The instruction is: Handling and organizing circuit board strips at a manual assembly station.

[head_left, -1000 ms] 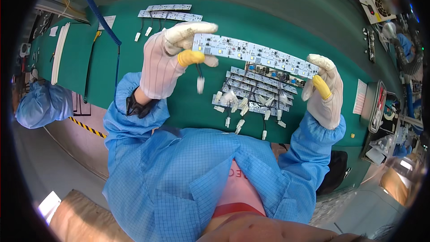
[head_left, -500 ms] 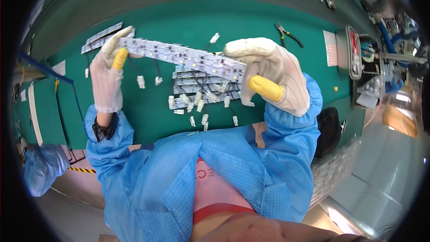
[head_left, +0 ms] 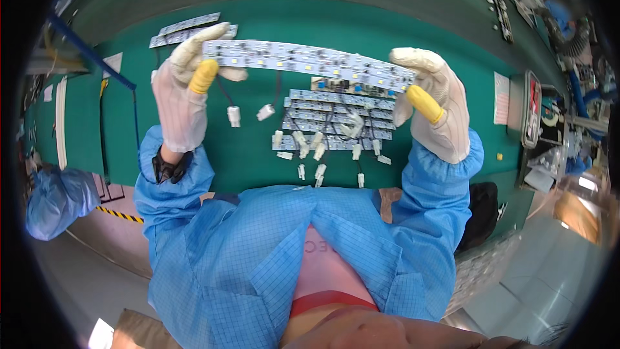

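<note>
A long white LED circuit board (head_left: 303,61) is held up level over the bench, its face with small yellowish chips and dark parts toward me. My left hand (head_left: 194,68), in a white glove with a yellow thumb tip, is closed on its left end. On its right end my right hand (head_left: 431,94), gloved alike, pinches with thumb and fingers. Two wires with white plugs (head_left: 234,116) hang below the board near its left end. Beneath and nearer to me, several similar LED boards (head_left: 339,121) lie in rows, their wires and white connectors (head_left: 318,148) spread over the front.
Green matting (head_left: 245,161) covers the bench. More LED boards (head_left: 187,24) lie at the far left, behind my left hand. A metal tray (head_left: 531,110) and a sheet of paper (head_left: 502,97) are at the right. A blue bar (head_left: 93,52) crosses the left side.
The right end of the board has come up, so it is less slanted. Both hands still hold its ends. The whole view has shifted, and another board with blue parts shows behind the rows.
</note>
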`<state>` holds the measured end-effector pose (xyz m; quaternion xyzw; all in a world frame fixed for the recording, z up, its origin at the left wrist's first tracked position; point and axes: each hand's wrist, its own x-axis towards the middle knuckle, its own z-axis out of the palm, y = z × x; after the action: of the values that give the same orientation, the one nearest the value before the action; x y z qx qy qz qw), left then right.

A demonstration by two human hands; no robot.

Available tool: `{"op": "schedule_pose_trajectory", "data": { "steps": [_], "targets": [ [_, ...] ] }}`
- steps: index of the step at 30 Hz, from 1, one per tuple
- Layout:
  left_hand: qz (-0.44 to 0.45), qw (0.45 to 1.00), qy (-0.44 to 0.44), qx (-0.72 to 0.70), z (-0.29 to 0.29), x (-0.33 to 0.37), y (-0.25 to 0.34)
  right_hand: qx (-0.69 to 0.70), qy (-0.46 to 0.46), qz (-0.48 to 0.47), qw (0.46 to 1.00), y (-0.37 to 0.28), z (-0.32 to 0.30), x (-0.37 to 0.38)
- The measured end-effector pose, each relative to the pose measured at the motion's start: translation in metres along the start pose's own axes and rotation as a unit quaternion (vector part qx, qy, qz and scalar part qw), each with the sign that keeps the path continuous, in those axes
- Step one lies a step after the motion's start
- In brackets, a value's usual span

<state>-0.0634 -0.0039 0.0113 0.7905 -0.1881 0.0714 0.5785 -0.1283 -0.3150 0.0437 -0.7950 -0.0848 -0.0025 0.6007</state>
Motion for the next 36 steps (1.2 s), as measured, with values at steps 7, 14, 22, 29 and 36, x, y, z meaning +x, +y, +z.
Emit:
{"op": "schedule_pose_trajectory", "data": {
  "steps": [7, 14, 22, 29, 36],
  "targets": [
    [-0.001, 0.979, -0.082, -0.187, -0.005, -0.009, 0.013, -0.011, 0.026, 0.023, 0.999, 0.008, 0.003, 0.008],
    [0.093, 0.980, -0.107, -0.137, -0.008, -0.006, 0.001, -0.132, 0.017, 0.037, 0.990, 0.021, 0.012, 0.019],
    [0.022, 0.994, -0.017, 0.106, 0.002, 0.000, -0.004, 0.055, 0.024, 0.073, 0.996, 0.017, 0.002, 0.004],
    [-0.062, 0.998, 0.001, 0.034, 0.007, 0.001, -0.023, 0.048, -0.055, 0.047, 0.996, -0.012, 0.003, 0.001],
    [-0.020, 0.998, -0.048, 0.030, 0.000, -0.003, -0.005, 0.415, -0.008, 0.161, 0.895, 0.028, 0.002, 0.002]
  ]
}}
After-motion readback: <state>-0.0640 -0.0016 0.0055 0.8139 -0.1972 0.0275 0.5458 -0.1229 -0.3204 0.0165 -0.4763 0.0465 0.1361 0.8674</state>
